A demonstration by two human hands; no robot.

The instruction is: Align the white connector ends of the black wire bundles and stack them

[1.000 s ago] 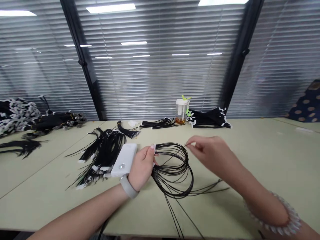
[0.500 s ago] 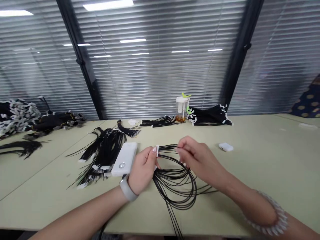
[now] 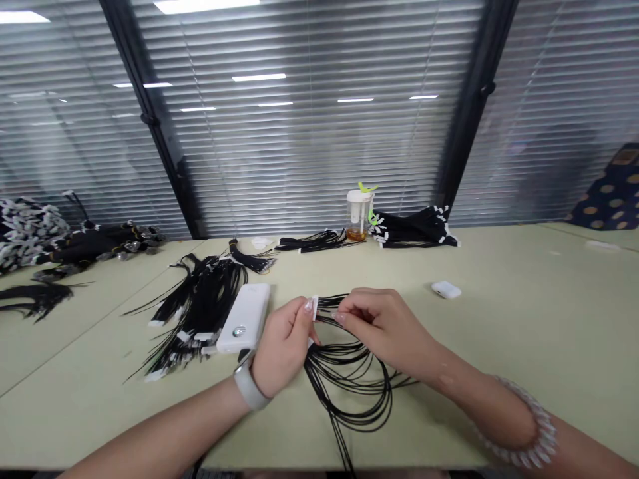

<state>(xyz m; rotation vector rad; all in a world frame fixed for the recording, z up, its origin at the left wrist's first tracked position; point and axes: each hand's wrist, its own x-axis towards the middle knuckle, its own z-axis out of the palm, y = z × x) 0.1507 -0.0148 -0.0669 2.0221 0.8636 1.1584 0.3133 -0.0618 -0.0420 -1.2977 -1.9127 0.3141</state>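
Observation:
Between my hands is a bundle of thin black cables, looped round and hanging over the table's front part. My left hand pinches a white connector on the bundle's left end, thumb on top. My right hand is closed with thumb and forefinger together on the black strands just right of that connector. Which strands sit in that pinch is partly hidden by the fingers. A white power bank lies left of my left hand, beside a pile of black cables with white ends.
More cable bundles lie at the back, near a lidded cup of amber liquid. A small white case rests on the right. Further cables are heaped at far left. Window blinds stand behind the table.
My right hand has moved left and slightly down along the strands, closer to the white connector. My left hand keeps its hold. The view has shifted slightly.

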